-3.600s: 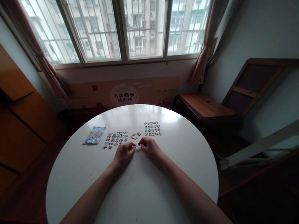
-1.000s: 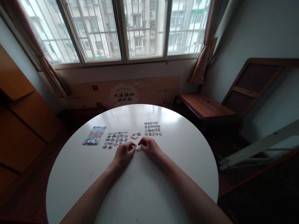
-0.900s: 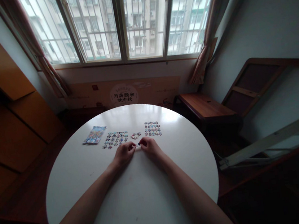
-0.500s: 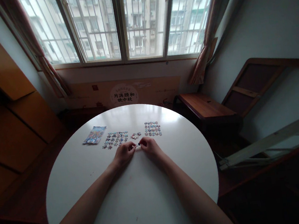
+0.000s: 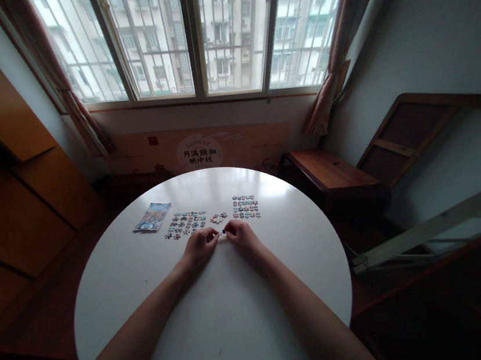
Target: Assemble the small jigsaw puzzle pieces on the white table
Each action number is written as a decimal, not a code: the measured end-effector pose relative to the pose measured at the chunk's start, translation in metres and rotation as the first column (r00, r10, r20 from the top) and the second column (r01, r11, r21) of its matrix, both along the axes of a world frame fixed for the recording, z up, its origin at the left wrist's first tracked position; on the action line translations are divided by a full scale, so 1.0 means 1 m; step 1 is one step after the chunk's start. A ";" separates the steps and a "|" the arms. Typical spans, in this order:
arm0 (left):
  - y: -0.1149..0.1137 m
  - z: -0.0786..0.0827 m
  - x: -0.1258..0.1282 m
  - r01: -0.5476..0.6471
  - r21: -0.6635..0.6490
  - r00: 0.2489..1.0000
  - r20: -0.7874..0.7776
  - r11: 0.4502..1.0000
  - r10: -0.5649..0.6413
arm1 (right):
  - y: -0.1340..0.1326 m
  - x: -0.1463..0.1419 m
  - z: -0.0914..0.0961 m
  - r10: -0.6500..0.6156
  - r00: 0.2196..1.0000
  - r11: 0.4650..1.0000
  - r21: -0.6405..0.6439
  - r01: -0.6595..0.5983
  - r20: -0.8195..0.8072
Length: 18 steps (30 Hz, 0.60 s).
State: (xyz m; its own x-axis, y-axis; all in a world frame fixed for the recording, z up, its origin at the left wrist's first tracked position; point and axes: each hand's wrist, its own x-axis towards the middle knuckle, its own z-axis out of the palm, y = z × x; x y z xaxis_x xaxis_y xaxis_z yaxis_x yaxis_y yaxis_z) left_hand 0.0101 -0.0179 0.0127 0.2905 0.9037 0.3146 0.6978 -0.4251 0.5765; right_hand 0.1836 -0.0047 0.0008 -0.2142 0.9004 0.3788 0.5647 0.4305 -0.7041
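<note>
My left hand and my right hand meet at the middle of the round white table, fingers pinched together on a small jigsaw piece between them. Just beyond my fingertips lie a few joined pieces. Left of those is a spread of loose pieces. To the right lies a neat block of laid-out pieces. A colourful picture card rests at the far left of the row.
A window with bars and curtains fills the far wall, with a printed cardboard panel under it. A dark wooden bench stands right of the table; wooden cabinets line the left.
</note>
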 end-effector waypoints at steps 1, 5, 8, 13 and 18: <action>0.000 -0.001 0.000 0.000 0.004 1.000 0.002 1.000 0.000 | 0.000 0.000 0.000 0.000 1.000 1.000 0.002 0.000 0.001; 0.001 -0.002 0.000 0.004 0.019 1.000 0.010 1.000 -0.004 | 0.000 0.000 -0.001 0.010 1.000 1.000 0.005 -0.010 0.001; 0.001 -0.002 0.000 0.001 0.005 1.000 0.011 1.000 -0.001 | 0.002 0.000 -0.002 0.013 1.000 1.000 -0.002 -0.013 -0.001; 0.000 0.000 0.000 0.001 -0.018 1.000 0.006 1.000 0.000 | 0.002 0.000 -0.003 0.013 1.000 1.000 0.002 -0.013 -0.008; 0.000 0.000 0.000 0.004 -0.003 1.000 -0.001 1.000 -0.004 | 0.001 0.000 -0.001 0.009 1.000 1.000 0.003 -0.009 -0.003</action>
State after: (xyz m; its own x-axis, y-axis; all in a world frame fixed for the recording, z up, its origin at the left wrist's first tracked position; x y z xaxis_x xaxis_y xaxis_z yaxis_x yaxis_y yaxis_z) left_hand 0.0098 -0.0175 0.0125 0.2949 0.9033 0.3116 0.6966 -0.4264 0.5770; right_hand 0.1836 -0.0036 -0.0007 -0.2209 0.8972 0.3825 0.5584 0.4379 -0.7046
